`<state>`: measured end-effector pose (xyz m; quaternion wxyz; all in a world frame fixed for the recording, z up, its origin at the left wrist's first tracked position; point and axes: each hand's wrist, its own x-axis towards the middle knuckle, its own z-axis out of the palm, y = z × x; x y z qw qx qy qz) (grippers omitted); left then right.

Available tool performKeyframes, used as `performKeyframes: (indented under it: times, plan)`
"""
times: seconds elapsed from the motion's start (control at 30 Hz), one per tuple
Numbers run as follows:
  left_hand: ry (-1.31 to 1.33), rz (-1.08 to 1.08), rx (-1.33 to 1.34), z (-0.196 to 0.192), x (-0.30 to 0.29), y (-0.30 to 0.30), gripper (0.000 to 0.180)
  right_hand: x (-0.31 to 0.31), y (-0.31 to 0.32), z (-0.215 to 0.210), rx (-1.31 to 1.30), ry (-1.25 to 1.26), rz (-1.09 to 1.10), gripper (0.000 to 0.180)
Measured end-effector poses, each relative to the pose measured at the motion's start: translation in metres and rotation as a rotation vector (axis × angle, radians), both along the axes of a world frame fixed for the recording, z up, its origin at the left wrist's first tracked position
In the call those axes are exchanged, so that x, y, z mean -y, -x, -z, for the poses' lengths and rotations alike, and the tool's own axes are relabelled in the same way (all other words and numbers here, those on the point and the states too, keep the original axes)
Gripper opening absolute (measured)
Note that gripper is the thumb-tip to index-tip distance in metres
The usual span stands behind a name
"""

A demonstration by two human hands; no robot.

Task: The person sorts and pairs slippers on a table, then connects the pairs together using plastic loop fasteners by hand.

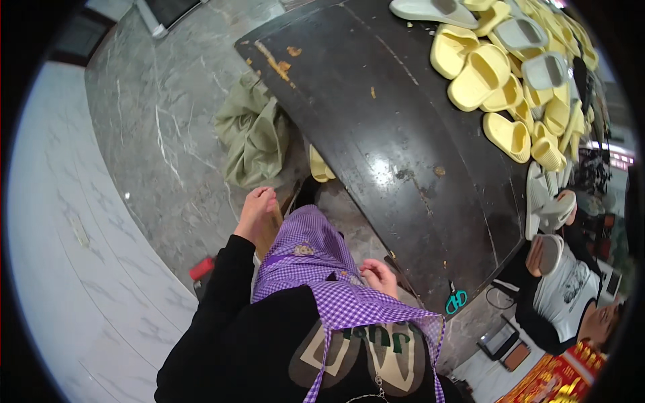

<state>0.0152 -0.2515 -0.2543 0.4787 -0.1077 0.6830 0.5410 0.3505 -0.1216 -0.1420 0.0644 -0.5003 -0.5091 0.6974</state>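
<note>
My left hand (259, 207) is beside my left thigh, above the floor, its fingers curled together near a green cloth bundle (254, 131). Whether anything is between those fingers cannot be made out. Over my lap, at the edge of the purple checked apron (306, 245), my right hand (379, 277) has its fingers bent in. What it may pinch is too small to see. A yellow slipper (319, 166) shows partly below the table's near edge. Teal-handled scissors (456, 301) lie on the dark table (383, 134) at its near right corner.
Yellow slippers (480, 77) and grey slippers (545, 70) are heaped along the table's far right. Another person (564, 282) sits at the right, a pale slipper (552, 254) in one hand and another in the other. A red object (201, 268) lies on the floor at left.
</note>
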Motion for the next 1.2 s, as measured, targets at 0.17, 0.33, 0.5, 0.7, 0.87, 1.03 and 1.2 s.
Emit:
performKeyframes:
  times: [0.17, 0.33, 0.5, 0.7, 0.87, 1.03, 1.2]
  plan:
    - [0.052, 0.045, -0.010, 0.053, 0.061, -0.056, 0.029, -0.001, 0.043, 0.049, -0.049, -0.059, -0.373, 0.024]
    - [0.366, 0.243, -0.662, 0.126, 0.124, -0.069, 0.034, -0.002, 0.106, 0.134, 0.032, -0.046, -0.524, 0.026]
    - [0.520, 0.265, -0.780, 0.156, 0.111, -0.050, 0.032, 0.001, 0.126, 0.264, 0.282, 0.033, -0.460, 0.034]
    - [0.655, 0.208, -0.962, 0.204, 0.097, -0.036, 0.027, -0.011, 0.151, 0.403, 0.604, -0.354, -0.717, 0.046]
    - [0.679, 0.323, -1.057, 0.244, 0.090, -0.029, 0.024, -0.073, 0.192, 0.506, 0.681, -0.534, -1.014, 0.054]
    - [0.766, 0.285, -1.031, 0.245, 0.099, -0.032, 0.023, -0.095, 0.257, 0.586, 0.965, -0.633, -1.268, 0.063]
    - [0.759, 0.307, -0.947, 0.244, 0.095, -0.025, 0.024, -0.111, 0.279, 0.652, 0.914, -0.963, -1.681, 0.072]
